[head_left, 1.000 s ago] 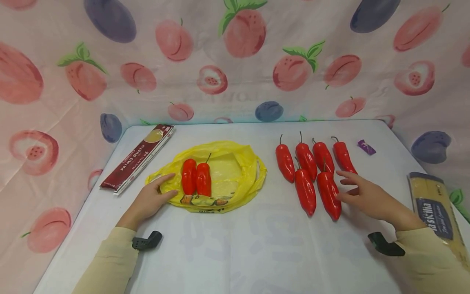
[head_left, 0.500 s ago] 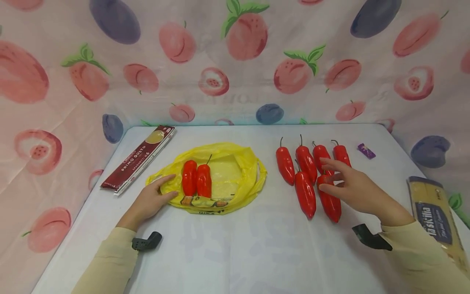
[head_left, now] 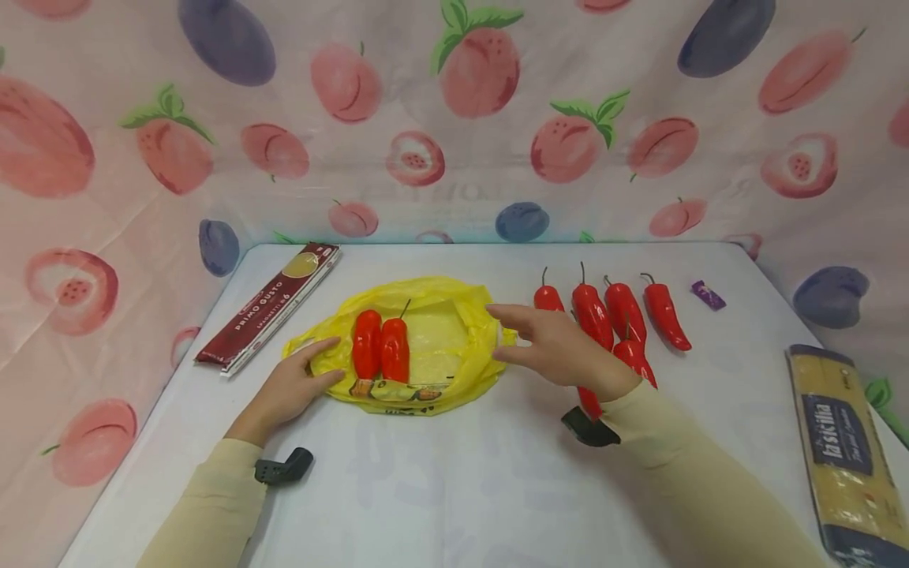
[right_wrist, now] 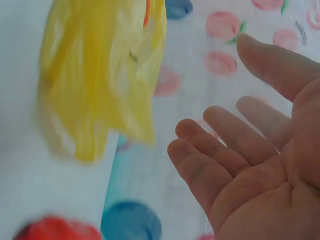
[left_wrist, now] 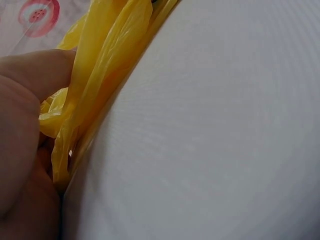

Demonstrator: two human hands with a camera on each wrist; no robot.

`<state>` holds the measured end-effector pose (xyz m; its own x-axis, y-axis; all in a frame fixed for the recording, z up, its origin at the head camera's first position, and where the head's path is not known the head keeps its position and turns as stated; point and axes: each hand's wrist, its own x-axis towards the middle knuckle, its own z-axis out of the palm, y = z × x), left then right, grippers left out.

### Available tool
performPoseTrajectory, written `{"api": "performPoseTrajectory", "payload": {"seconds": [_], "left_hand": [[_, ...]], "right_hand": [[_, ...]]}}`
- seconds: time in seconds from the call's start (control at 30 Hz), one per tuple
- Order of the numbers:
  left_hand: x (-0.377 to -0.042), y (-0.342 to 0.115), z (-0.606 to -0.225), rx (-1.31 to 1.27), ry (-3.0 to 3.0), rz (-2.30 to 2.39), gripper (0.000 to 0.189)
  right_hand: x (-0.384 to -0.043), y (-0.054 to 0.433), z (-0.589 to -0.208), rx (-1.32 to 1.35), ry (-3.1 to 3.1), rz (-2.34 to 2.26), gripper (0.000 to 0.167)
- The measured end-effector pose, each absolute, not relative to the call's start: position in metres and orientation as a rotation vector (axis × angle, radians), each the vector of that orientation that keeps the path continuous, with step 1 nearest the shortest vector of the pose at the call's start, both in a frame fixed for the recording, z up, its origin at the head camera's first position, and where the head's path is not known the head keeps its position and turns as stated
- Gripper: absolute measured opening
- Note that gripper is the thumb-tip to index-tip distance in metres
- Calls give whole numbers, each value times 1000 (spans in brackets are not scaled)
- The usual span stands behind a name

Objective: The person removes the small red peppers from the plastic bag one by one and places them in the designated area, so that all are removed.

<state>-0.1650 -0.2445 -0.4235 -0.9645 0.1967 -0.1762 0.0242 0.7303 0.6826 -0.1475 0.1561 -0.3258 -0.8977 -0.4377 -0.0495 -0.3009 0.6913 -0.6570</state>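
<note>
A yellow plastic bag (head_left: 436,347) lies spread on the table with its mouth facing up. Two red peppers (head_left: 394,351) lie side by side inside its left half. At the bag's left edge, my left hand (head_left: 287,386) rests with thumb and fingers apart, touching the plastic. In the left wrist view, the thumb lies against the folds of the bag (left_wrist: 95,80). My right hand (head_left: 561,355) hovers at the bag's right edge, fingers extended and holding nothing; the right wrist view shows its bare palm (right_wrist: 255,195). Several more red peppers (head_left: 625,312) lie to the right, some partly hidden by this hand.
A dark red spaghetti packet (head_left: 266,308) lies slanted at the back left. At the right edge is a yellow pasta packet (head_left: 845,442) with dark blue ends. A small purple wrapper (head_left: 708,294) lies at the back right. A patterned curtain (head_left: 469,181) hangs behind the table.
My right hand has moved left from the peppers on the right to the bag's right edge, carrying nothing. The left hand has stayed at the bag's left side.
</note>
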Motion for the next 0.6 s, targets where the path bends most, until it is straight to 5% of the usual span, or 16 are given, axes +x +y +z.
{"api": "performPoseTrajectory", "payload": {"seconds": [0.6], "left_hand": [[-165,-244,-423,188,2695,1063,69]], "right_hand": [[-175,60,-361,-619,2529,-1004,62]]}}
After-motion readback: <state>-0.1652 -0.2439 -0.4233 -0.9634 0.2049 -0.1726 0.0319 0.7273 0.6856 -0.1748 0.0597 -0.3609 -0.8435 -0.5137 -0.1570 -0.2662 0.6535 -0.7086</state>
